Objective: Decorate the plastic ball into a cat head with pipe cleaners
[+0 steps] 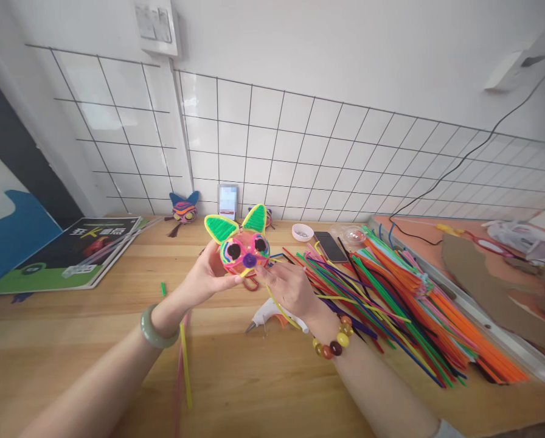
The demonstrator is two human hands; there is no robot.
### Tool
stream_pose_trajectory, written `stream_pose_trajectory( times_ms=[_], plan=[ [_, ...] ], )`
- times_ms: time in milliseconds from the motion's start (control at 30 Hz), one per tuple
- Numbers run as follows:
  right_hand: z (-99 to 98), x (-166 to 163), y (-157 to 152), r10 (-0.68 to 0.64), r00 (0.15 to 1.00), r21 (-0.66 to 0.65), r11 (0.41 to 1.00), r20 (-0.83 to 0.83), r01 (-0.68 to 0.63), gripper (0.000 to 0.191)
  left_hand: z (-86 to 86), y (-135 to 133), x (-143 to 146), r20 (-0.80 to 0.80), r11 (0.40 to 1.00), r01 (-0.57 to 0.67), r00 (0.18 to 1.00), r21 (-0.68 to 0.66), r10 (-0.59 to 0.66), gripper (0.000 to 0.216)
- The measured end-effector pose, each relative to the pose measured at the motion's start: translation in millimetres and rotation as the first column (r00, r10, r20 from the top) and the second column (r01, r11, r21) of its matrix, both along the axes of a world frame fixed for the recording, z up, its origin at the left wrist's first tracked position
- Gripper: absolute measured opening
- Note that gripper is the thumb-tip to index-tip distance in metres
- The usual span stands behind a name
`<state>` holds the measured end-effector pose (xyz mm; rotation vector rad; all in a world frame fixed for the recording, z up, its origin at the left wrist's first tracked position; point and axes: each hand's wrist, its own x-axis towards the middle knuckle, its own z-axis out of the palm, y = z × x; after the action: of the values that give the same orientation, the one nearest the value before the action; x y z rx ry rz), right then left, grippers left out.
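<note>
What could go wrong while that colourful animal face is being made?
The glue gun lies just below the right hand; if it's hot, and I can't tell, skin might get burned.

The bead bracelet is close to the loose fuzzy sticks, so it might snag some.

The left hand grips just below a green ear, which might get bent.

White wall with dark grid lines above pale wooden tabletop
</note>
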<state>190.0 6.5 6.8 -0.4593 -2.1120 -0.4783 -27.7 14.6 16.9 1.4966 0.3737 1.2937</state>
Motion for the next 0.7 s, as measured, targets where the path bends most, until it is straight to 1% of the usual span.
stream_pose_trajectory(
  times_ms=[133, 267, 433, 600, 700],
  plan=[
    [1.0, -0.6, -0.6, 0.012, 1.0, -0.01, 1.0, -0.005, -0.012, 0.071, 2.4, -0.2, 0.8, 0.024, 1.0, -0.002, 1.0, 0.0, 0.002, 0.059],
    [2.9, -1.9, -1.0, 0.027, 0.999, -0.014, 1.0, -0.02, -0.028, 0.072, 4.2, -1.2, 1.3, 0.026, 1.0, -0.01, 1.0, -0.028, 0.01, 0.062],
    [0.6, -1.5, -0.7, 0.009, 1.0, -0.031, 0.999, -0.022, -0.009, 0.074, 1.7, -0.6, 1.8, 0.035, 0.997, -0.027, 0.999, -0.07, 0.029, 0.061],
    [-0.8, -1.0, -1.6, -0.001, 1.0, -0.162, 0.987, -0.02, -0.002, 0.069, -1.1, 0.1, 5.6, 0.03, 0.986, -0.052, 0.998, -0.158, 0.057, 0.053],
    [1.0, -1.9, -2.6, 0.009, 1.0, -0.223, 0.975, -0.026, -0.015, 0.065, -0.6, -1.1, 8.7, 0.022, 0.976, -0.048, 0.998, -0.214, 0.054, 0.055]
  ],
)
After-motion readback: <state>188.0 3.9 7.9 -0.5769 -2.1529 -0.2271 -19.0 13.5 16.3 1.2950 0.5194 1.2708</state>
